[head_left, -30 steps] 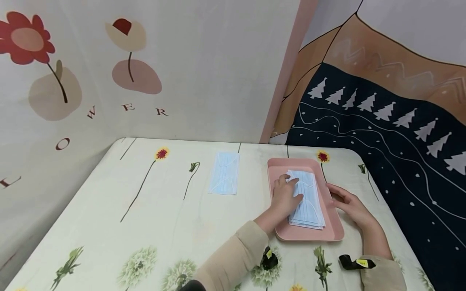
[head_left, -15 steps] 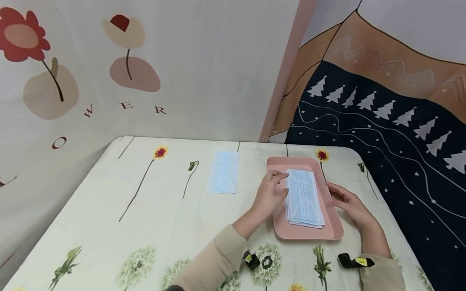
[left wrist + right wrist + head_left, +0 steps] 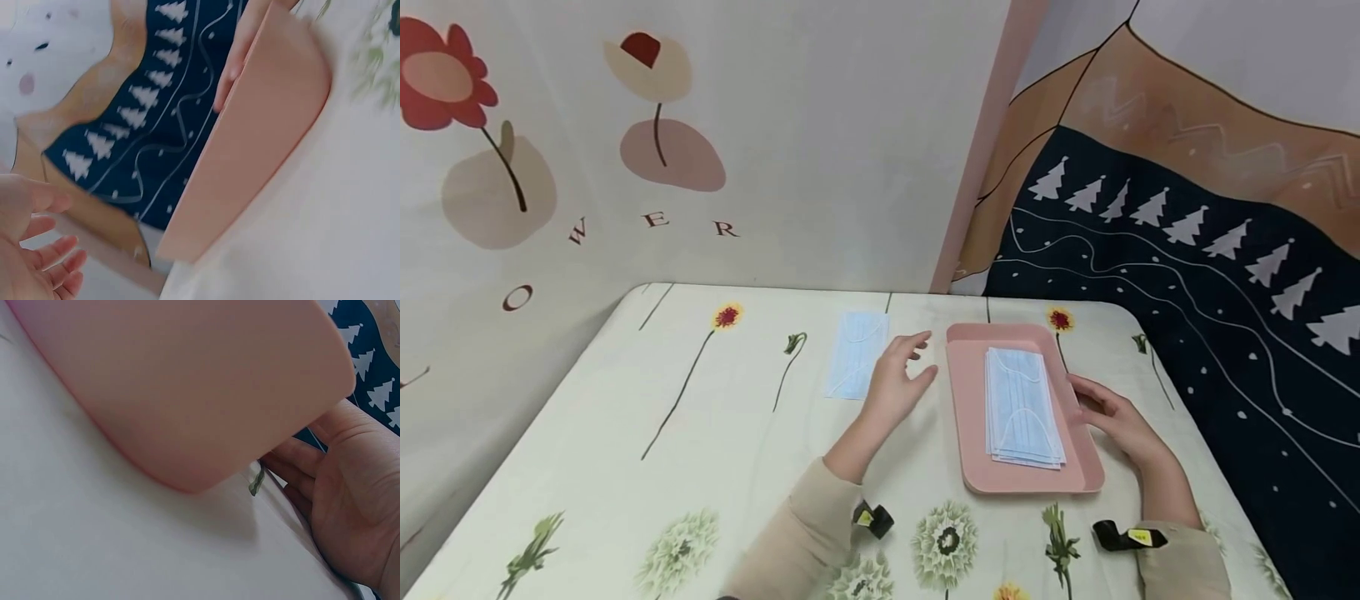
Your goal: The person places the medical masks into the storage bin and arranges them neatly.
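A pink tray (image 3: 973,400) lies on the table, and a stack of light blue face masks (image 3: 1026,408) rests inside it. To its left a single face mask (image 3: 850,358) lies flat, its lower right part behind my left hand (image 3: 891,383). That hand is held between mask and tray, fingers loosely bent and thumb apart, with nothing in it; the left wrist view shows its palm side. On the far side my right hand (image 3: 1123,425) rests its fingertips and thumb against the tray's right edge. The tray's outer wall (image 3: 206,394) fills much of the right wrist view.
A white cloth with printed flowers covers the table (image 3: 737,458). Behind it hangs a pale wall cloth (image 3: 820,167) with flower shapes and letters. A dark blue hanging with white trees (image 3: 1150,250) borders the right side. Small black devices (image 3: 874,518) sit at both cuffs.
My left hand has drawn away from the mask stack, moving left out of the tray and over the table towards the single mask. My right hand and the tray have stayed in place.
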`<state>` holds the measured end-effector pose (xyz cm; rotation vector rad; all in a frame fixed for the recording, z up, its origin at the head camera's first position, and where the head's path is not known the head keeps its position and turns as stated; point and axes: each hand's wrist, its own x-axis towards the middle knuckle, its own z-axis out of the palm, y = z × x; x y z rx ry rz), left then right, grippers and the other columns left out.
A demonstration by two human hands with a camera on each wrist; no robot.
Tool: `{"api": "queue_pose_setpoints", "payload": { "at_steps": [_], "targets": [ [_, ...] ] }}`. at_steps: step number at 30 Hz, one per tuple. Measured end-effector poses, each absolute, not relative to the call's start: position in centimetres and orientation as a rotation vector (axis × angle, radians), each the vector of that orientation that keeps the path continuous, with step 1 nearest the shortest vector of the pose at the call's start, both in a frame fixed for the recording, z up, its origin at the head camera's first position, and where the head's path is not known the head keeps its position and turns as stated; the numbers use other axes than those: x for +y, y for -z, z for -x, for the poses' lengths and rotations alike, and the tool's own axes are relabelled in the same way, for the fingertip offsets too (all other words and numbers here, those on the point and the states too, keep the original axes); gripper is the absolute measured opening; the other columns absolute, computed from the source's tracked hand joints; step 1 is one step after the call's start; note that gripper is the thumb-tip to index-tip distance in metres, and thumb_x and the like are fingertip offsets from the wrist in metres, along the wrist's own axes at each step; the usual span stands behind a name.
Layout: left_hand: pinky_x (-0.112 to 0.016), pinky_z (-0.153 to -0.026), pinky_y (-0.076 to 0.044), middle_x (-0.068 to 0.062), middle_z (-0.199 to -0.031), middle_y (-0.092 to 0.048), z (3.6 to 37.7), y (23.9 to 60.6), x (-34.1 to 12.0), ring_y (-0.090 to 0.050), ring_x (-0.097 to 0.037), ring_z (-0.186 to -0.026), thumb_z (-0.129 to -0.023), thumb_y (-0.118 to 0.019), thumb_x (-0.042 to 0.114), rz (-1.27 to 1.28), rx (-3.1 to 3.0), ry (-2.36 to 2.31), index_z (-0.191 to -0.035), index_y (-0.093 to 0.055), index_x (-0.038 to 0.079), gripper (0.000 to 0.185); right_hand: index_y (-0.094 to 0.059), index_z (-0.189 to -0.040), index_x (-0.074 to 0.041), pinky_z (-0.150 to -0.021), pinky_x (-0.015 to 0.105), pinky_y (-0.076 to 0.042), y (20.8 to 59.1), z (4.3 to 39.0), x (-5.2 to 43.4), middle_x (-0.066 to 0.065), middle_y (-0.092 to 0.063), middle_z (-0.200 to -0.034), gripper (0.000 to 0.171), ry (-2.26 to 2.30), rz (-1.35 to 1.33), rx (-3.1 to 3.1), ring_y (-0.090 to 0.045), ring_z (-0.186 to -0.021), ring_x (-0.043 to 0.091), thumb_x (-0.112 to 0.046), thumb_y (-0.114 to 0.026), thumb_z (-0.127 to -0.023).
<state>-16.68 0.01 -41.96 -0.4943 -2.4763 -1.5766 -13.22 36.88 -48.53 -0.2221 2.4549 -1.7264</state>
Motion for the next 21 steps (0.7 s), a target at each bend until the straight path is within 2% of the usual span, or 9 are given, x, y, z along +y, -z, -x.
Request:
{"api": "queue_pose_setpoints", "payload": {
  "at_steps": [8, 21],
  "targets": [
    [-0.047, -0.085, -0.047, -0.017, -0.117, -0.059, 18.4, 43.0, -3.5, -0.056, -0.031, -0.103, -0.086, -0.069, 0.006, 0.334, -2.511, 1.551, -0.134, -0.052, 0.003, 0.051, -0.036, -0.147, -0.004, -0.091, 0.008, -0.035, 48.4, 13.2, 36.8, 0.022, -0.035, -0.146, 0.062, 1.714, 0.197, 2.465, -0.042, -0.118, -0.005, -0.017, -0.064, -0.093],
    [-0.046, -0.088, -0.047, -0.020, -0.121, -0.056, 20.4, 44.3, -7.9, -0.054, -0.035, -0.108, -0.086, -0.068, 0.006, 0.049, -2.567, 1.563, -0.135, -0.051, 0.002, 0.053, -0.036, -0.146, -0.002, -0.092, 0.008, -0.034, 48.6, 13.2, 36.9, 0.026, -0.034, -0.146, 0.060, 1.716, 0.233, 2.468, -0.042, -0.118, -0.005, -0.016, -0.062, -0.094]
  ]
}}
